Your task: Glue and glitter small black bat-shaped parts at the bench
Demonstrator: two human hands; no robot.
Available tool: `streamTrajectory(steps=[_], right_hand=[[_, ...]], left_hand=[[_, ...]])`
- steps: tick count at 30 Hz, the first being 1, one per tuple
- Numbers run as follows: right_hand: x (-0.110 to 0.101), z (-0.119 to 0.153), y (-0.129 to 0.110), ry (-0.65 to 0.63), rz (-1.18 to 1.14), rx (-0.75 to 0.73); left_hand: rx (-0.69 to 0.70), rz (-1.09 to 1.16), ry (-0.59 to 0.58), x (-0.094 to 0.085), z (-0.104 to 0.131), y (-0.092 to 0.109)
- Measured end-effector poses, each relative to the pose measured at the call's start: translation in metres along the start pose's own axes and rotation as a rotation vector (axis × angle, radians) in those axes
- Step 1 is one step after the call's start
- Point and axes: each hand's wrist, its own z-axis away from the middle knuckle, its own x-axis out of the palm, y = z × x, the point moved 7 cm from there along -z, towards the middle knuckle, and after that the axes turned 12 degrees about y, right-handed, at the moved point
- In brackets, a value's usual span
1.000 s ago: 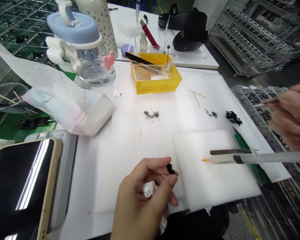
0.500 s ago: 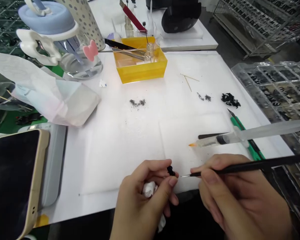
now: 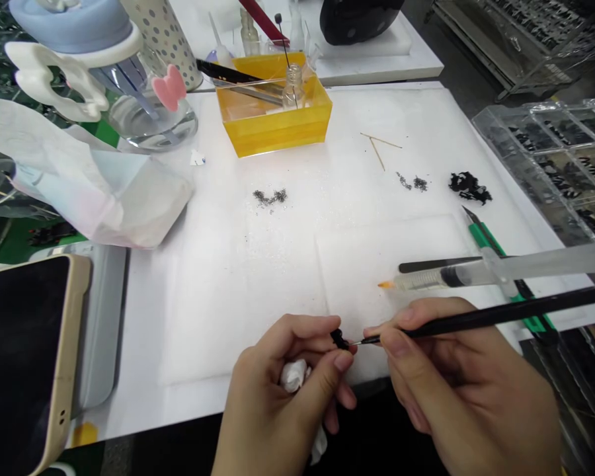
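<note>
Between the thumb and fingers of my left hand (image 3: 287,390) is a small black part (image 3: 338,339), whose exact kind I cannot make out. A crumpled white tissue (image 3: 294,375) is tucked in the same palm, its lower end hanging below the hand. My right hand (image 3: 451,377) pinches a slim black-handled tool (image 3: 456,322) with a thin pointed metal tip, like a fine brush or needle pen. That tip meets the edge of the black part. Just beyond my right hand lie a syringe (image 3: 446,274) with an orange tip and a green craft knife (image 3: 506,264).
A yellow tray (image 3: 277,135) with tools and a small bottle stands at the back. Tiny dark grains (image 3: 270,197) and black scraps (image 3: 470,187) lie on the white table. At left are a phone (image 3: 22,357), a tissue pack (image 3: 129,198) and a drinking bottle (image 3: 149,119); compartment boxes (image 3: 565,165) at right.
My right hand has moved left, bringing the tool's tip from a small gap away up to the black part. My left hand keeps its hold. The view has shifted slightly.
</note>
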Motion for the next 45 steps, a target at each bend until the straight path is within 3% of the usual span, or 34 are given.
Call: streamTrajectory(steps=[19, 30, 40, 45], right_hand=[[0.003, -0.003, -0.005, -0.097, -0.019, -0.073], [0.004, -0.005, 0.0, -0.114, -0.018, -0.049], [0.002, -0.004, -0.004, -0.097, -0.002, -0.055], [0.003, -0.005, -0.001, -0.095, -0.003, -0.038]], left_hand=[[0.033, -0.061, -0.02, -0.002, 0.001, -0.001], [0.146, -0.167, 0.118, -0.001, -0.009, 0.014], [0.087, -0.126, -0.004, -0.002, -0.002, -0.002], [0.109, -0.12, -0.011, -0.002, -0.002, -0.002]])
